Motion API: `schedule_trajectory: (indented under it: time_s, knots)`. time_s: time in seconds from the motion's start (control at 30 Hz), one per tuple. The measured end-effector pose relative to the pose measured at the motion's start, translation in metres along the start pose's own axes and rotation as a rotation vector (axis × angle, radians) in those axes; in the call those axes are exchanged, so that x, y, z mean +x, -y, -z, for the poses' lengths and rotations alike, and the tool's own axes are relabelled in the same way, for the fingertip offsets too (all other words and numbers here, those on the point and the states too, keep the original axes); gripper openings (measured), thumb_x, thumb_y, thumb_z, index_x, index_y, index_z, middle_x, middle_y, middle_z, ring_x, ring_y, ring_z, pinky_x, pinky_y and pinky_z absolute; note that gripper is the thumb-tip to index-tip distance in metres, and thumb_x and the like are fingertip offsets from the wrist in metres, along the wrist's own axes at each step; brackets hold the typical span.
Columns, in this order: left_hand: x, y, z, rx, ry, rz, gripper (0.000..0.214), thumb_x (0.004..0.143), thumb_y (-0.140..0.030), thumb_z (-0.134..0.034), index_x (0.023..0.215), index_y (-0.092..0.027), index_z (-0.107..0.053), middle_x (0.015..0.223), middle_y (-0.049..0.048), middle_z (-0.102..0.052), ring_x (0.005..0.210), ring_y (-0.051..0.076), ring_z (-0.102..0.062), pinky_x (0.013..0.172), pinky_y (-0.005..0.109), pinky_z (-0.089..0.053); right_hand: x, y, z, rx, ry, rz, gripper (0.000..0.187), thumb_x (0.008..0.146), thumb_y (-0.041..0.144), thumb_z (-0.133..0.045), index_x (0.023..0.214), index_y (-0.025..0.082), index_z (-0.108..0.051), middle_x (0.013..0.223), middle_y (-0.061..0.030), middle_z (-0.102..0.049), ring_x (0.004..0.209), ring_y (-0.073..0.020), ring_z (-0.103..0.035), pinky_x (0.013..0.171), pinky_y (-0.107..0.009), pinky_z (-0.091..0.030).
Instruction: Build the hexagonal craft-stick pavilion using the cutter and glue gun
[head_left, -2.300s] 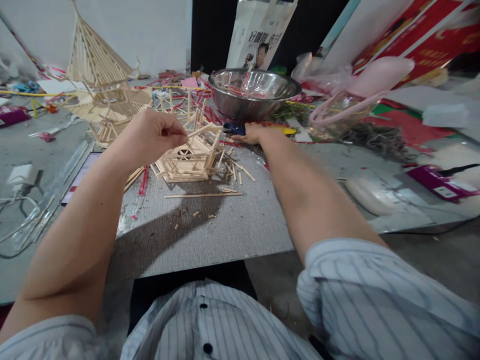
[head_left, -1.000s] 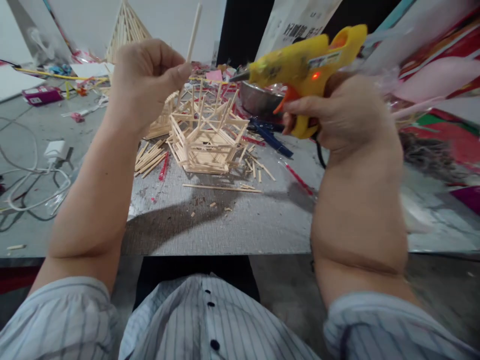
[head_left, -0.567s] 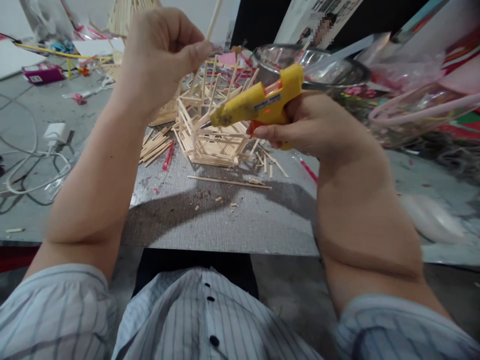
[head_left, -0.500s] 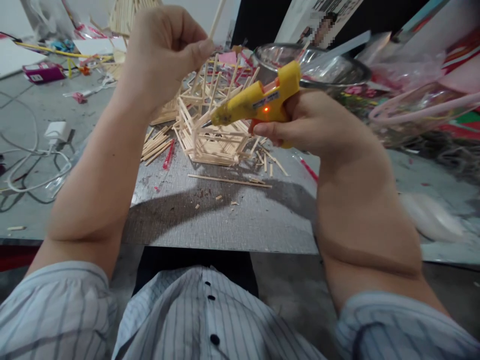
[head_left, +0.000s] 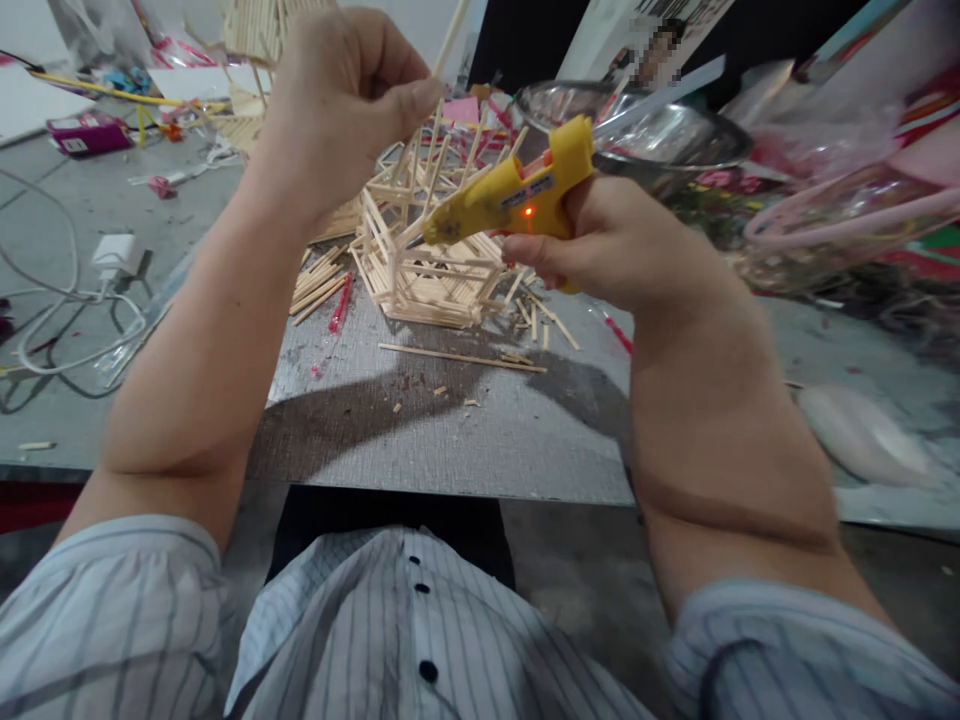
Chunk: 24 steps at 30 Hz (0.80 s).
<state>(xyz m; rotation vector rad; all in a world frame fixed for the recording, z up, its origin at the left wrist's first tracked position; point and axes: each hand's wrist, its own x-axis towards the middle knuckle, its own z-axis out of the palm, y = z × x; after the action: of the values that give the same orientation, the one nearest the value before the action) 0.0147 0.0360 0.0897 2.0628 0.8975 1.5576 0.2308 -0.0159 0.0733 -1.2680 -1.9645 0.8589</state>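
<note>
My left hand [head_left: 360, 105] pinches a thin wooden stick [head_left: 452, 42], held nearly upright above a frame built of wooden sticks [head_left: 431, 290]. My right hand [head_left: 600, 240] grips a yellow glue gun [head_left: 517, 195] with an orange light glowing on its side. The gun's nozzle points left and down into the frame, close to its left posts; whether it touches them I cannot tell. The stick's lower end runs down behind my fingers toward the frame. Loose sticks [head_left: 319, 283] lie at the frame's left, and a single stick [head_left: 463, 358] lies in front.
A steel bowl [head_left: 675, 140] stands behind my right hand, with a pink-rimmed basket [head_left: 840, 225] farther right. On the left are a white charger [head_left: 118, 256] with cables and a purple box [head_left: 90, 137]. A white computer mouse [head_left: 862, 432] sits beside my right forearm.
My left hand and its stick have shifted slightly right. The glue gun has dipped a little left in view, its nozzle still at the frame. Part of the shift is the camera's.
</note>
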Motion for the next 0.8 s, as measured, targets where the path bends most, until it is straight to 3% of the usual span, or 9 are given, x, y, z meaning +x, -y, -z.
schedule_trajectory:
  time_s: [0.33,0.63,0.8]
  knots:
    - [0.0009,0.0007,-0.0005,0.069,0.007,0.013,0.01,0.076,-0.002,-0.066,0.07,-0.009,-0.065,0.059,-0.0058,-0.051,0.054,0.001,-0.039,0.055,0.022,-0.022,0.0003,-0.001,-0.0038,-0.021,0.008,0.017,0.01,0.083,0.007,-0.065,0.087,0.012,-0.058,0.098,0.0035,-0.067,0.111,-0.0131,-0.062,0.094,-0.025,-0.053]
    - [0.0032,0.005,-0.0011,0.08,-0.01,-0.018,0.013,0.074,0.003,-0.066,0.068,-0.009,-0.065,0.055,-0.0065,-0.047,0.052,0.001,-0.035,0.052,0.021,-0.02,0.0005,-0.0043,-0.0047,-0.008,0.005,0.021,0.014,0.083,0.016,-0.068,0.094,0.019,-0.06,0.087,0.0032,-0.065,0.104,-0.0155,-0.065,0.081,-0.023,-0.058]
    - [0.0036,0.0063,-0.0018,0.101,-0.002,0.0,0.011,0.074,0.0,-0.067,0.07,-0.009,-0.066,0.056,-0.0063,-0.049,0.053,0.001,-0.036,0.053,0.021,-0.021,0.0008,-0.0042,-0.005,0.005,-0.024,-0.006,0.013,0.082,0.008,-0.066,0.085,0.016,-0.057,0.084,0.0049,-0.065,0.106,-0.0128,-0.064,0.095,-0.025,-0.052]
